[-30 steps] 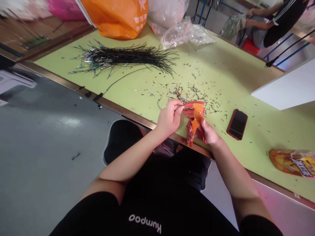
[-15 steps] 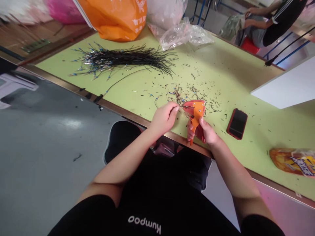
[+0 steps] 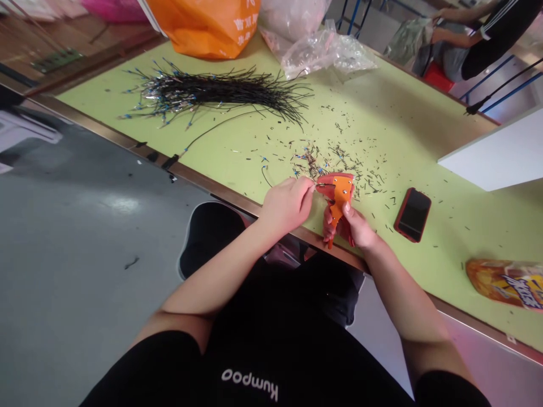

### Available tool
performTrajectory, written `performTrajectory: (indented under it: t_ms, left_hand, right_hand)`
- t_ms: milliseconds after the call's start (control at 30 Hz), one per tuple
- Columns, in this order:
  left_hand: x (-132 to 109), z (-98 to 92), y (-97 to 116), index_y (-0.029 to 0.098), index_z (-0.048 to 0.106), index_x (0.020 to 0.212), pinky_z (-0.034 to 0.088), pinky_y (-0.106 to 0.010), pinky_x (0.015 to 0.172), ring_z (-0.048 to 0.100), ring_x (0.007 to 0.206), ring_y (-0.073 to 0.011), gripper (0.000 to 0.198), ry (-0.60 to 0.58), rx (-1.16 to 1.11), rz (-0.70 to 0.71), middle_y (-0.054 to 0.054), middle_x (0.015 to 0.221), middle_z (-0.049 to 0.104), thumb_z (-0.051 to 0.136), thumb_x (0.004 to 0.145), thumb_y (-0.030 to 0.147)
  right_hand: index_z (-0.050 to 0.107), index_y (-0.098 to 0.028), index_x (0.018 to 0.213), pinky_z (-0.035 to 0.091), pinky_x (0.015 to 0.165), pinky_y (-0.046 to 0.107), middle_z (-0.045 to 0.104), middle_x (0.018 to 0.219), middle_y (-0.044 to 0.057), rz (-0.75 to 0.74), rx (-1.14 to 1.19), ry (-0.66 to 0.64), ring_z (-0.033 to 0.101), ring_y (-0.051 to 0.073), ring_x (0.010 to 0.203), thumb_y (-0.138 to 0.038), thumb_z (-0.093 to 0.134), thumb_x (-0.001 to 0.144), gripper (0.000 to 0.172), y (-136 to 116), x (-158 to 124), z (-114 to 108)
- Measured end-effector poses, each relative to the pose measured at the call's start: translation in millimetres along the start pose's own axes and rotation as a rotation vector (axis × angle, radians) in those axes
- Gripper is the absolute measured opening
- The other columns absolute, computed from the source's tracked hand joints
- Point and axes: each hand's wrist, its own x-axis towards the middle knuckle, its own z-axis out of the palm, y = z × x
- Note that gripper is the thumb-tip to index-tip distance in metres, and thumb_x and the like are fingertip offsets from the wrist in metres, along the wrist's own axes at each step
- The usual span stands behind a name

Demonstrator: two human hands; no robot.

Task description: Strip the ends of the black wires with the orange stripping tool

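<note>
My right hand point(image 3: 354, 223) is wrapped round the handles of an orange and red wire stripper point(image 3: 343, 189), whose jaws point left. Close by on the left, my left hand point(image 3: 291, 200) is closed in a pinch at the jaws, holding a thin black wire point(image 3: 266, 176). Part of the wire curves out behind the hand; its end at the jaws is mostly hidden by the fingers. Beyond both hands lie scattered black insulation scraps point(image 3: 339, 155) and small blue-tipped pieces. A thick bundle of black wires point(image 3: 229, 87) with blue and metal ends rests farther back on the table.
On the green table point(image 3: 407, 124) lies a phone point(image 3: 413, 215) in a red case, with a snack package point(image 3: 504, 281) at the right edge. An orange bag point(image 3: 207, 28) and clear plastic bags point(image 3: 314, 53) stand behind. A white panel point(image 3: 496, 150) rises at right; another person sits beyond.
My left hand has shifted slightly right, closer to the stripper's jaws. My right hand still grips the tool. The whole view has moved a little.
</note>
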Motion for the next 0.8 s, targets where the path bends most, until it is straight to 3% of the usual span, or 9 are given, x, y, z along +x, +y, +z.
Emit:
performTrajectory:
  t_ms: [333, 567, 800]
  left_hand:
    - [2.1, -5.5, 6.4, 0.021, 0.064, 0.101, 0.046, -0.033, 0.069, 0.068, 0.083, -0.0232, 0.029, -0.05, -0.036, -0.031, -0.007, 0.088, 0.073, 0.038, 0.109, 0.031]
    - [3.2, -5.6, 10.8, 0.023, 0.058, 0.095, 0.042, -0.03, 0.064, 0.058, 0.064, -0.0171, 0.024, -0.002, -0.234, -0.09, 0.001, 0.072, 0.063, 0.041, 0.109, 0.031]
    - [1.2, -13.1, 24.7, 0.024, 0.055, 0.094, 0.046, -0.029, 0.064, 0.057, 0.064, -0.0143, 0.026, 0.081, -0.39, -0.048, 0.002, 0.075, 0.061, 0.042, 0.112, 0.037]
  right_hand:
    - [0.053, -0.022, 0.068, 0.042, 0.044, 0.026, 0.043, 0.051, -0.008, -0.024, -0.021, 0.091, 0.04, 0.01, 0.043, -0.08, 0.077, 0.083, 0.065, -1.0, 1.7, 10.1]
    - [0.049, -0.023, 0.066, 0.027, 0.04, 0.022, 0.036, 0.049, -0.01, -0.041, 0.06, 0.155, 0.028, 0.007, 0.041, -0.077, 0.082, 0.081, 0.065, 1.5, -1.5, 18.4]
    - [0.058, -0.022, 0.075, 0.034, 0.04, 0.023, 0.04, 0.053, -0.009, -0.182, 0.086, -0.029, 0.032, 0.009, 0.041, -0.083, 0.071, 0.086, 0.063, 2.5, -2.4, 15.3]
